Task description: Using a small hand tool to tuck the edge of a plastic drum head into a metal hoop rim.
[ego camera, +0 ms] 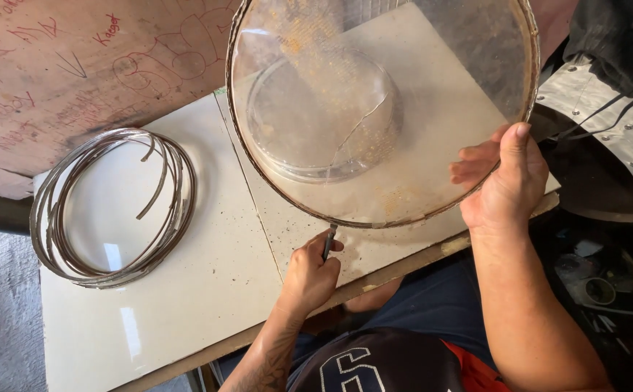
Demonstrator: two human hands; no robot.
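My right hand (504,180) grips the right rim of a large round clear disc (433,109) edged with a thin metal band, held tilted above the board. A crack runs through the clear sheet near its middle. My left hand (311,272) is closed on a small dark metal tool (328,242) whose tip touches the disc's lower rim. Through the disc a round clear bowl-like shape (316,116) shows on the board below.
A coil of thin metal strips (109,207) lies on the left white tile (157,319). A beige board (433,87) lies under the disc. A scribbled wooden panel (55,65) stands behind. Riveted metal sheet (607,109) and floor clutter sit at the right.
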